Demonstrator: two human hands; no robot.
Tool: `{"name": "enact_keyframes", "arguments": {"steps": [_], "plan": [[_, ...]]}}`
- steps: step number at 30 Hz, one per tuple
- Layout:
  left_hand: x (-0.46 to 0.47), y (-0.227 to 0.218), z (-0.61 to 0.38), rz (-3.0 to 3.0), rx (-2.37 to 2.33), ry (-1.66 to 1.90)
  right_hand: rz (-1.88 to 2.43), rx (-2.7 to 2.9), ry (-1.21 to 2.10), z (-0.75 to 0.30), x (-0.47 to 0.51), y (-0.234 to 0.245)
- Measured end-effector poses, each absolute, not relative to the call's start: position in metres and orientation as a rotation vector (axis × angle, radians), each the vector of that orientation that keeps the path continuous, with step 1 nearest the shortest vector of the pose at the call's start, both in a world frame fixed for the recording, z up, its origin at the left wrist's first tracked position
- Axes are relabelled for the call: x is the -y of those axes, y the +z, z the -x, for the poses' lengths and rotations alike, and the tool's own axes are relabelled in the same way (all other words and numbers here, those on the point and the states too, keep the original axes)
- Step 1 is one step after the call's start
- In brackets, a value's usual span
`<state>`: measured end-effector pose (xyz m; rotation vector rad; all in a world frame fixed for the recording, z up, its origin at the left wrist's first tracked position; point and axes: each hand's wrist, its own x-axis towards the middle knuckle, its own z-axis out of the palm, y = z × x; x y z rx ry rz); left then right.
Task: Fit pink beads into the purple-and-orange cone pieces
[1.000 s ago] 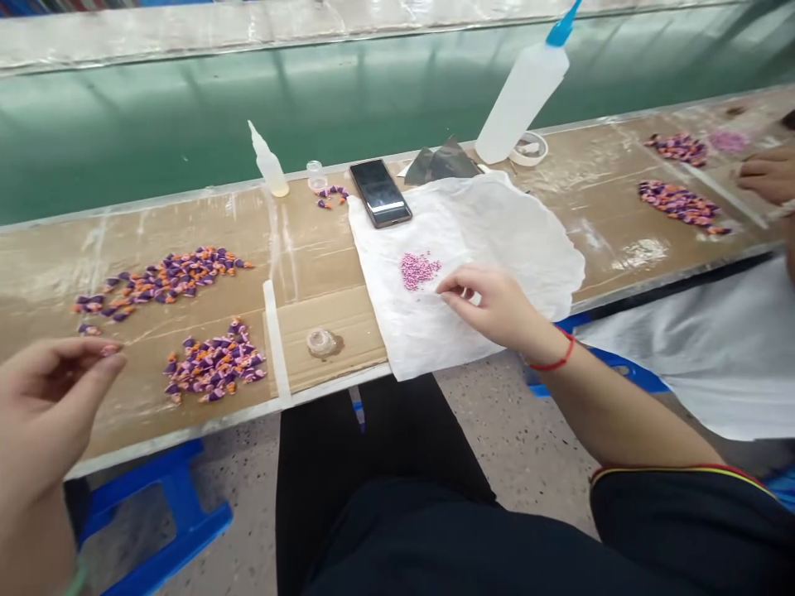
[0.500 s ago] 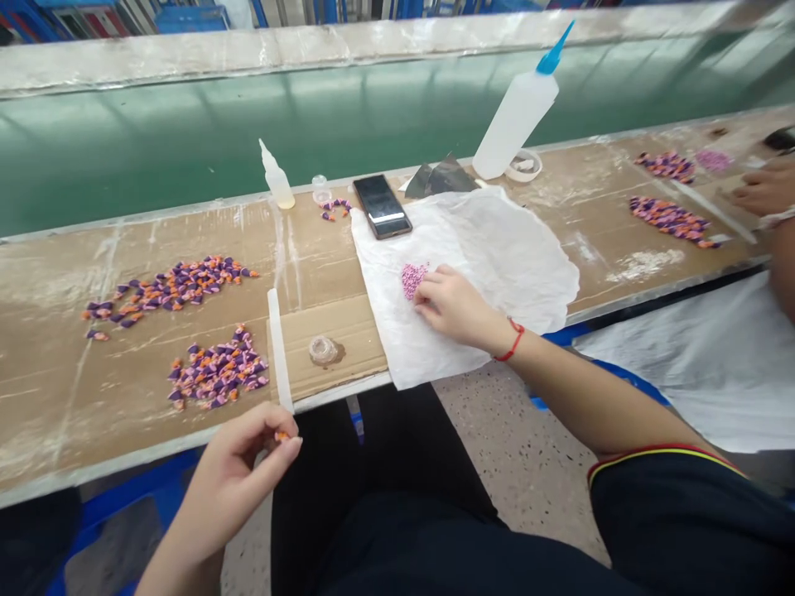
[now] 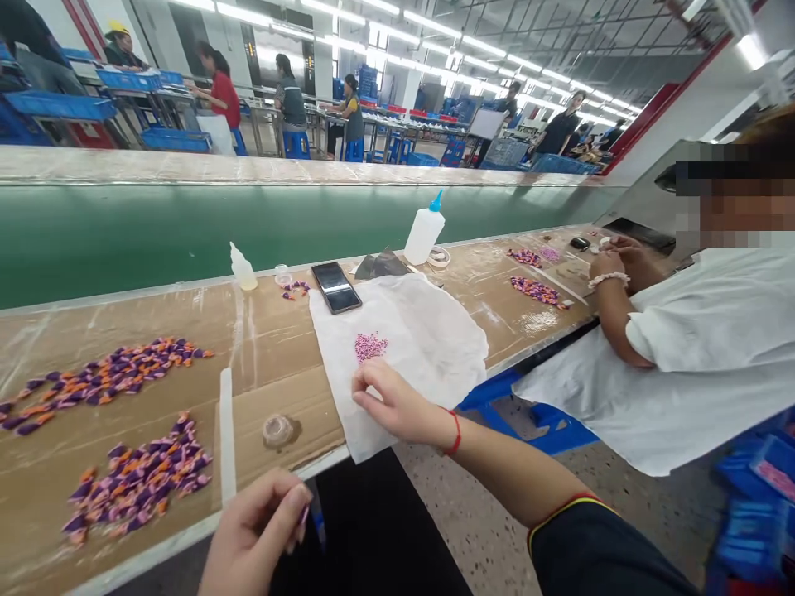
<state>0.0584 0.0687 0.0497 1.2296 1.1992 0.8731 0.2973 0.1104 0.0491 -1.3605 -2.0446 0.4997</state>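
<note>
Our left hand (image 3: 252, 530) is closed in a pinch at the front edge of the worktop, with a tiny pinkish piece (image 3: 304, 515) between its fingertips; the piece is too small for us to read its long axis. Our right hand (image 3: 397, 406), a red string at its wrist, rests loosely on a crumpled white tissue (image 3: 422, 348), grasping nothing, fingers pointing left, just below a small heap of pink beads (image 3: 371, 348). The tissue lies on the cardboard-covered worktop (image 3: 267, 331). A narrow white strip (image 3: 227, 434) runs away from us just beside the left hand, with a pile of purple-and-orange pieces (image 3: 137, 480) beyond it. A black smartphone (image 3: 336, 287) lies by the tissue's far corner. A co-worker's hands (image 3: 612, 265) meet further along.
</note>
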Motion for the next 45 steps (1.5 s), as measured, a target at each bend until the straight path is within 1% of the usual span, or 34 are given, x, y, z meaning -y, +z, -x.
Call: {"name": "enact_keyframes", "arguments": {"steps": [5, 9, 12, 15, 19, 23, 26, 28, 33, 35, 39, 45], "plan": [[-0.069, 0.055, -0.086, -1.084, -0.991, 0.990, 1.086, 1.744, 0.807, -0.258, -0.085, 0.055], [-0.069, 0.054, -0.093, -1.058, -0.865, 1.077, 0.920, 1.468, 0.859, -0.239, -0.077, 0.052], [-0.065, 0.052, -0.093, -1.029, -0.843, 1.122, 0.887, 1.421, 0.784, -0.232, -0.075, 0.050], [-0.062, 0.051, -0.093, -0.997, -0.830, 1.119, 0.940, 1.502, 0.611, -0.230, -0.075, 0.047], [-0.062, 0.052, -0.090, -0.917, -0.838, 1.052, 0.947, 1.594, 0.383, -0.234, -0.077, 0.046], [-0.066, 0.057, -0.085, -0.810, -0.845, 0.976, 0.867, 1.821, 0.163, -0.246, -0.081, 0.051], [-0.067, 0.061, -0.083, -0.745, -0.822, 0.906, 0.813, 1.870, 0.120, -0.252, -0.080, 0.052], [-0.068, 0.063, -0.084, -0.705, -0.807, 0.884, 0.831, 1.799, 0.266, -0.251, -0.076, 0.051], [-0.069, 0.065, -0.087, -0.684, -0.847, 0.911, 0.893, 1.305, 1.063, -0.238, -0.066, 0.046], [-0.069, 0.066, -0.087, -0.700, -0.875, 0.923, 0.871, 1.107, 1.265, -0.232, -0.064, 0.046], [-0.070, 0.068, -0.087, -0.736, -0.899, 0.949, 0.831, 0.891, 1.422, -0.227, -0.062, 0.050], [-0.072, 0.067, -0.088, -0.862, -0.870, 0.977, 0.796, 0.832, 1.409, -0.223, -0.061, 0.052]]}}
